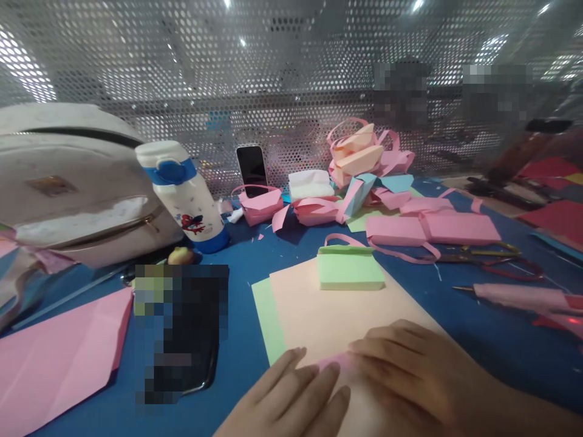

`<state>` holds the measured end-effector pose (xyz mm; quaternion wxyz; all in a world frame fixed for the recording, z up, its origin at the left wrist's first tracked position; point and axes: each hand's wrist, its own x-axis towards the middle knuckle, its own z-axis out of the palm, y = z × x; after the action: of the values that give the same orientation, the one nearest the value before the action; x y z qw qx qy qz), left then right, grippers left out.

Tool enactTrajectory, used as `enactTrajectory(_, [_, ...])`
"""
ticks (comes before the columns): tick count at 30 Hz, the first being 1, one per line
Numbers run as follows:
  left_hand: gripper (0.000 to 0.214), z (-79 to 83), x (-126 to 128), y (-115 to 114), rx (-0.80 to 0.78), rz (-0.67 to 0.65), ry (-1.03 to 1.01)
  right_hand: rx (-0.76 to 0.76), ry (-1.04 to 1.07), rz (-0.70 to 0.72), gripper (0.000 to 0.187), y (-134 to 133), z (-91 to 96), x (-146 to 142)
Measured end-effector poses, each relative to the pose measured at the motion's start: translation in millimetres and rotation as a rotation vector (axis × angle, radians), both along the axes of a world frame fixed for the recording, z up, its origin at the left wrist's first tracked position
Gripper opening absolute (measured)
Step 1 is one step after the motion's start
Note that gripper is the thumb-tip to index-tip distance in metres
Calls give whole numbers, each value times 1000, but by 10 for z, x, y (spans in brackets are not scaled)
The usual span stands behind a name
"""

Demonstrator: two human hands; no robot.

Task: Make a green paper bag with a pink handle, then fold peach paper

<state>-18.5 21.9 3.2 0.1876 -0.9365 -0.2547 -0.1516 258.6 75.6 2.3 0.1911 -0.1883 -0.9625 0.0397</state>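
Head cam: L hand [296, 394] has its grip loosely open, fingers a bit apart; R hand [410, 364], can't tell tbh, blurry. Small pink paper piece [344, 359] is btwn them, over a flat peach paper sheet [310, 309] w/ a boxy light-green folded-paper bag [350, 273], on the blue counter [241, 340].

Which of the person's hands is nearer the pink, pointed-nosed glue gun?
Right. The right hand is left of the glue gun, nearer the camera; the left hand, farther left.
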Motion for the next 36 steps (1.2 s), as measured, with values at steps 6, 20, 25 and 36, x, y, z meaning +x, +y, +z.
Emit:
enactTrajectory(6, [33,-56,14,-21,9,-12,2,-76,-18,2,39,-28,-31,44])
enactTrajectory(20, [57,-7,10,-76,-19,-44,59,-104,90,44,33,11,40,25])
enactTrajectory(25, [57,-150,-6,-105,-66,-22,1,-201,169,-6,28,37,-22,10])
enactTrajectory(36, [54,-161,-6,-117,-118,-23,-9,-82,141,7,30,23,-11,1])
